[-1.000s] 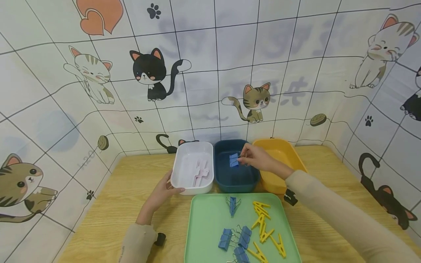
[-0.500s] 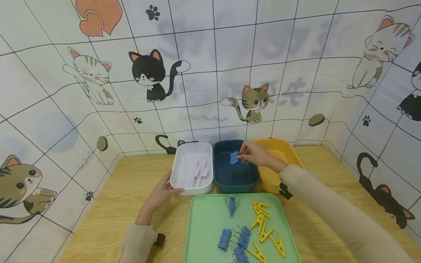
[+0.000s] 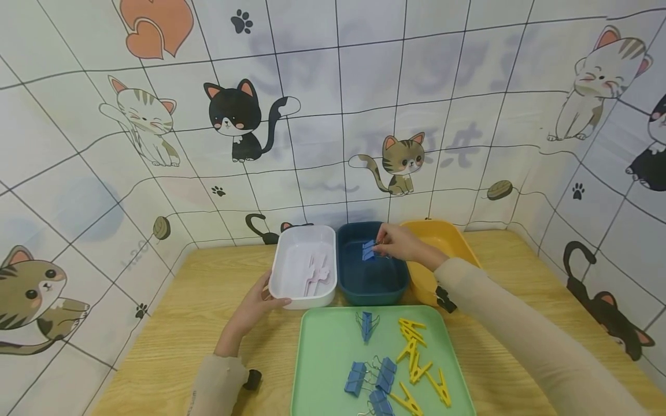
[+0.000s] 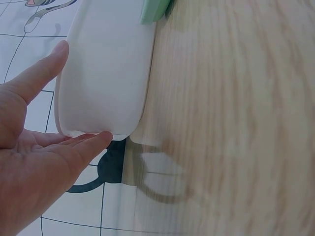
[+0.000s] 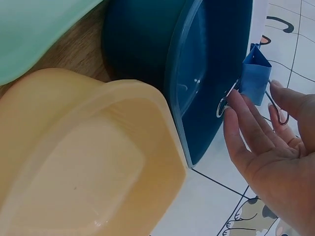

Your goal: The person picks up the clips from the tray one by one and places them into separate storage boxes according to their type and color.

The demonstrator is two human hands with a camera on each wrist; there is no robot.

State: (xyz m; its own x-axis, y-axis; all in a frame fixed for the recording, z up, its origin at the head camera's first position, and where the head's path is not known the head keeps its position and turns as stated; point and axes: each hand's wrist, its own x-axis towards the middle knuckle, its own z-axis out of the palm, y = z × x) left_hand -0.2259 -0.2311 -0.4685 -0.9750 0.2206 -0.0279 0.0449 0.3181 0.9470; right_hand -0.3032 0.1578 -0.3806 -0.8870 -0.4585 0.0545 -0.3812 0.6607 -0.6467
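Observation:
My right hand [image 3: 403, 242] pinches a blue binder clip [image 3: 368, 250] over the dark blue bin [image 3: 372, 299]. In the right wrist view, the clip's wire handles [image 5: 222, 105] sit between thumb and fingers, with its blue body [image 5: 256, 81] pointing away from the palm. My left hand [image 3: 255, 303] rests against the near left corner of the white bin [image 3: 312, 303], its fingers fairly straight along the wall in the left wrist view. Pale pink pieces, clip-like in outline, lie inside that bin. More blue binder clips [image 3: 356, 378] and several yellow clothespins [image 3: 411, 332] lie on the green tray [image 3: 322, 346].
A yellow bin [image 3: 452, 237] stands right of the dark blue one, under my right forearm. The three bins form a row behind the tray on the wooden table [image 3: 171, 329]. A cat-patterned wall covering [image 3: 322, 133] rises close behind and at both sides.
The right hand has shifted slightly left, and the blue binder clip in it has risen a little within the dark blue bin's outline. The left hand stays at the white bin.

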